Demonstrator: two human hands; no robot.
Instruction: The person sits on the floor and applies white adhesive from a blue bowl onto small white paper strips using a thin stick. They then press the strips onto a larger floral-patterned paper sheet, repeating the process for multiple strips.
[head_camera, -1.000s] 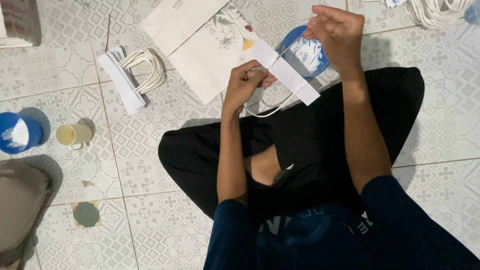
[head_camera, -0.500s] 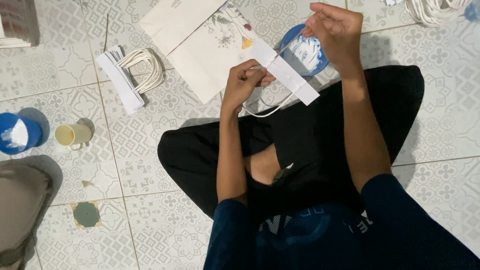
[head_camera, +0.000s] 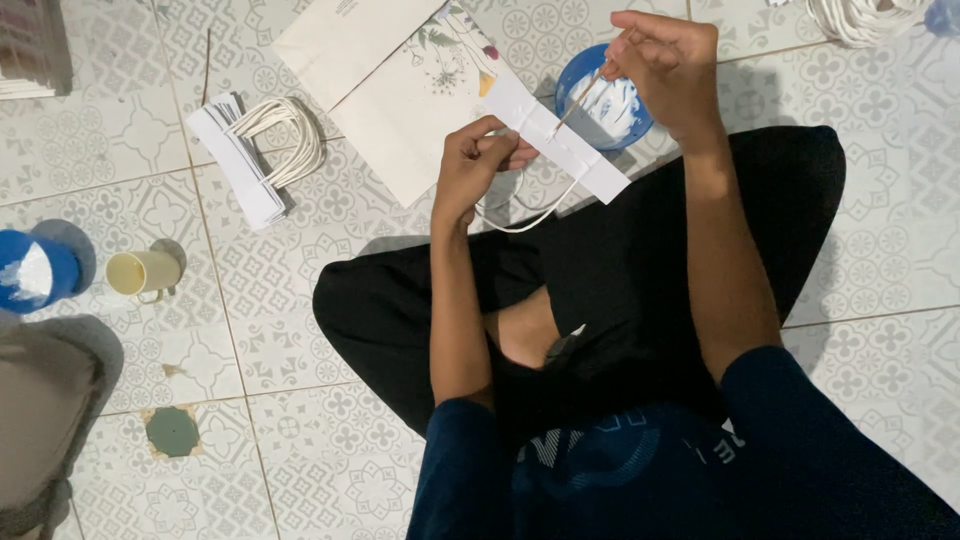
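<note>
Person sits cross-legged on patterned tile floor (head_camera: 300, 330), head cam looking down.

Left hand (head_camera: 478, 165) pinched shut on a white paper strip (head_camera: 560, 140), w/ a white cord loop (head_camera: 530, 215) hanging off the strip's underside toward the lap. Strip is held up in the air above the knees, just in front of the blue bowl (head_camera: 640, 125).

Right hand (head_camera: 668, 62) is closed on a thin stick (head_camera: 578, 95), tip touching the strip's face approx mid-length; looks like glue being spread. Bowl holds white paste, directly below/behind the stick.

Progress, judging by layout only: this strip is mid-coating, not yet stuck to anything. A cream paper bag w/ floral print (head_camera: 400, 90) lies flat beyond the left hand, no handle visible on it. Stack of more strips w/ cords (head_camera: 255, 155) sits left of the bag, untouched, so plenty left. Another cord bundle (head_camera: 860, 18) at top right edge.

Other: cream mug (head_camera: 142, 272) and a blue lidded tub (head_camera: 35, 272) at left, well apart from hands. Round green floor drain cover (head_camera: 172, 432) at lower left.
</note>
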